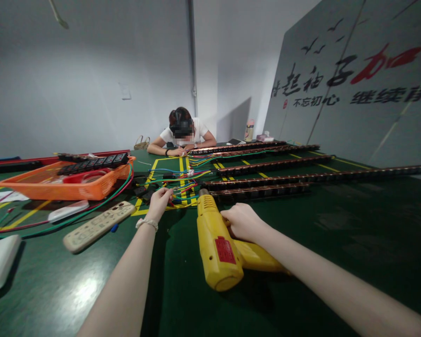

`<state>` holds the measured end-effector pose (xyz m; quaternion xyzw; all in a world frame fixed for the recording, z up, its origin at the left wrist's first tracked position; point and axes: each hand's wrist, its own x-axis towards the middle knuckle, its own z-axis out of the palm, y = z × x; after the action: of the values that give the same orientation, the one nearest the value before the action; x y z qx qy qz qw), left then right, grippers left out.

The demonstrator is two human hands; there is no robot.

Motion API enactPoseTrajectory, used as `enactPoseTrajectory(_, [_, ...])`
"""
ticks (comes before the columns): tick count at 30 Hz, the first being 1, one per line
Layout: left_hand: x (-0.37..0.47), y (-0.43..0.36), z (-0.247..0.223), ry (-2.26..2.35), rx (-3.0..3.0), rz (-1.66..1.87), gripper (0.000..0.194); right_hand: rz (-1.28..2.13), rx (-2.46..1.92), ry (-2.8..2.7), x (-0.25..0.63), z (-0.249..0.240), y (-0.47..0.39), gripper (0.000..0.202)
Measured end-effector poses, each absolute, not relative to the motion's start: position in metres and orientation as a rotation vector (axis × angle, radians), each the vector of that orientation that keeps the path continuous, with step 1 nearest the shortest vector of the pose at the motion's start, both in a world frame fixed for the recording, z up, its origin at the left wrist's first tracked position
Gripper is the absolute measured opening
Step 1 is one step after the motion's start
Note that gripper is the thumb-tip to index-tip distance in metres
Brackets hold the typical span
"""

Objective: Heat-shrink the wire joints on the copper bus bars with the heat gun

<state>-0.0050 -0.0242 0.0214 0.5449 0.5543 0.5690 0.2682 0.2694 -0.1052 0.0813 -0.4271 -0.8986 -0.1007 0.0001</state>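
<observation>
The right hand has its grip clenched on a yellow heat gun, whose trigger it hides. The left hand pinches coloured wires just ahead of the nozzle; the fingertips are hard to make out. Beyond lie long socket strips; left of the grip, a white power strip and orange basket on the desk.

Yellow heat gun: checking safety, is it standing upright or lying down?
Lying down: the yellow heat gun rests on its side on the green table.
</observation>
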Motion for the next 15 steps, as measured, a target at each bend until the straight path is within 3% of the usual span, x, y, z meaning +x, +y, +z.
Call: enactPoseTrajectory(15, [-0.006,-0.020,0.019,1.539,1.517,1.516,0.030,-0.326,-1.091,-2.901,0.215,0.076,-0.097,0.022])
